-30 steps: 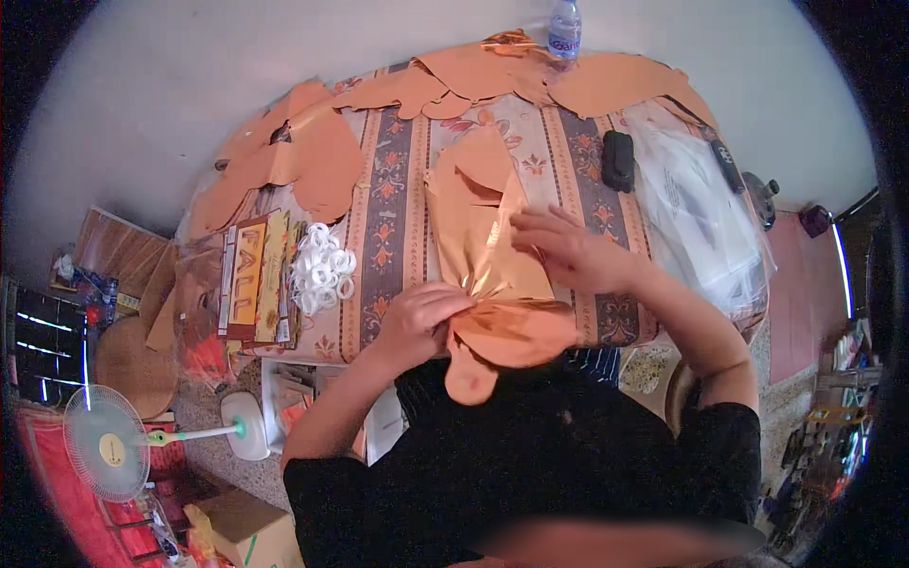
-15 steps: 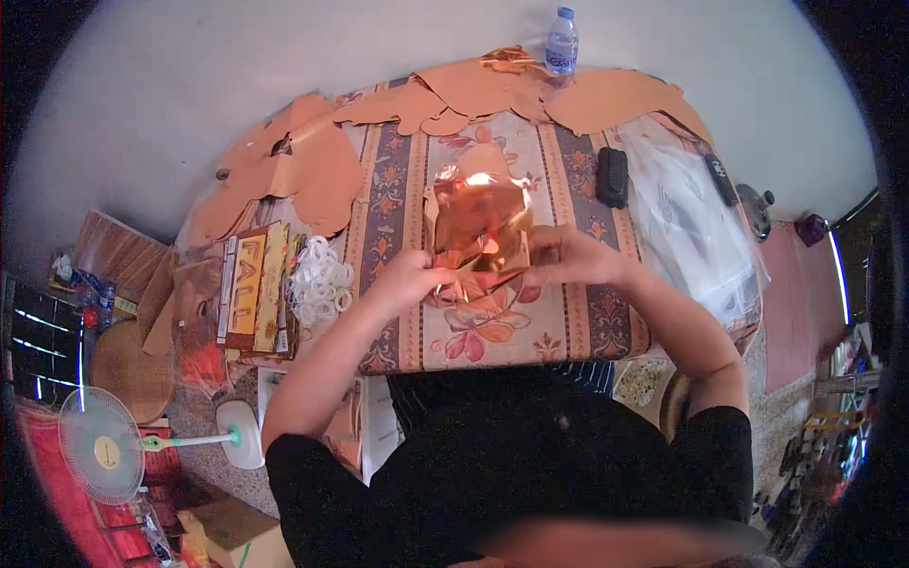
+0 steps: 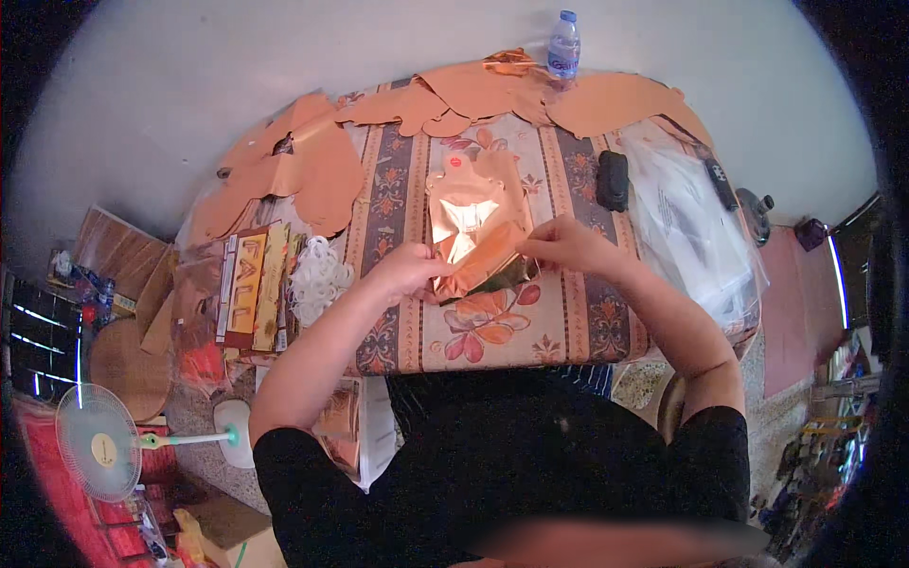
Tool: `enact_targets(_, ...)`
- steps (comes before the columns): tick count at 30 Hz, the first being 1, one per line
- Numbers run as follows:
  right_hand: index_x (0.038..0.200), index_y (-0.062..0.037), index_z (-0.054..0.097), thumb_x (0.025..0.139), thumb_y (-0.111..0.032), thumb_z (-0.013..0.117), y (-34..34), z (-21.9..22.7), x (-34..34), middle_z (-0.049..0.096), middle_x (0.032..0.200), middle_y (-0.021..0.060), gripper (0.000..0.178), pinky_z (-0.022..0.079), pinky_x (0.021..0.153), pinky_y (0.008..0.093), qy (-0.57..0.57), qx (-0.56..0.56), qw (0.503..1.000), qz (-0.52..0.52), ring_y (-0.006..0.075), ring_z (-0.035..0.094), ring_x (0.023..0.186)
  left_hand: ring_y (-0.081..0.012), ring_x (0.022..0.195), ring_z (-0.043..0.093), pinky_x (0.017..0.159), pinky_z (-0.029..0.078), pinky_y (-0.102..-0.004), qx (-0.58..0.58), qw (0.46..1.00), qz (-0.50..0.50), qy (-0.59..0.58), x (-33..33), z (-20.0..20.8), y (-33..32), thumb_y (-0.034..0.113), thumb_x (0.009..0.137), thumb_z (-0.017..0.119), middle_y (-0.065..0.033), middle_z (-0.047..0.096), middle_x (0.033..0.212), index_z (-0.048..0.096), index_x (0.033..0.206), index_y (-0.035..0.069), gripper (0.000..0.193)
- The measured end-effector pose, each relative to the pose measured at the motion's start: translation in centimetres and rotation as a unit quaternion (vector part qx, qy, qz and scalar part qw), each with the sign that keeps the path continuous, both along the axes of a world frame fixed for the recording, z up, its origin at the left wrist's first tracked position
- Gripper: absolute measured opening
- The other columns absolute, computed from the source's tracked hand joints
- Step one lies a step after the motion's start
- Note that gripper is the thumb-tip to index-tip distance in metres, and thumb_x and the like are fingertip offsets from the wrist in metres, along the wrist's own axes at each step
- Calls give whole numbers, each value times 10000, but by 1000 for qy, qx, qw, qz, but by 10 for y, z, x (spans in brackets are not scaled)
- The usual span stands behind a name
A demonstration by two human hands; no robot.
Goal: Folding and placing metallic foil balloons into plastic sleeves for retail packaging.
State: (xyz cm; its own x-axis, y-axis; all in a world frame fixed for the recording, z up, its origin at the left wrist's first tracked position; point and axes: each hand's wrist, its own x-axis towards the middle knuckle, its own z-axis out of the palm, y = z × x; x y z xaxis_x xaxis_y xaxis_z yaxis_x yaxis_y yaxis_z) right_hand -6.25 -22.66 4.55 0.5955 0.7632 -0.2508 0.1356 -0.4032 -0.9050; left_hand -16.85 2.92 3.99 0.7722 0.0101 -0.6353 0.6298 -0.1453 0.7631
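Note:
A folded copper-coloured foil balloon (image 3: 466, 213), flat and shiny, lies on the patterned tablecloth in front of me. Its far end has a lobed edge and a small red mark. My left hand (image 3: 415, 273) pinches the near left corner, the fingers partly hidden beneath the foil. At the near right edge, my right hand (image 3: 568, 248) grips the foil between thumb and fingertips. Below the hands, the near fold looks darker and slightly lifted.
More flat copper foil pieces (image 3: 322, 175) lie along the table's left and far edges. A water bottle (image 3: 564, 47) stands at the back. Left are white rings (image 3: 320, 279) and printed packets (image 3: 254, 289); right, a black case (image 3: 613, 180) and clear plastic bags (image 3: 677, 218). A fan (image 3: 99, 443) stands lower left.
The foil, crumpled and raised before, now lies flatter, with its lobed far end and red mark showing. My right hand has turned and closed on its near right edge.

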Motion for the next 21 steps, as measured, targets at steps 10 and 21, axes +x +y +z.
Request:
enact_targets(10, 597, 38, 580, 867, -302, 649, 1, -10, -10, 440, 495, 26, 439, 328, 436, 302, -166, -19, 985, 28, 49, 369, 486, -111, 573, 589, 482, 483, -256, 134, 982, -101, -84, 19, -16, 10, 195, 871, 635, -27, 621, 718, 591, 887, 26, 175)
enact_targets(21, 675, 62, 615, 835, -209, 668, -4, -16, -8, 498, 533, 48, 319, 370, 479, 297, -141, -11, 990, 8, 70, 432, 524, -170, 808, 652, 722, 513, -319, 340, 847, -9, -408, -19, 3, -3, 128, 849, 623, -127, 673, 931, 537, 1182, 7, 365)
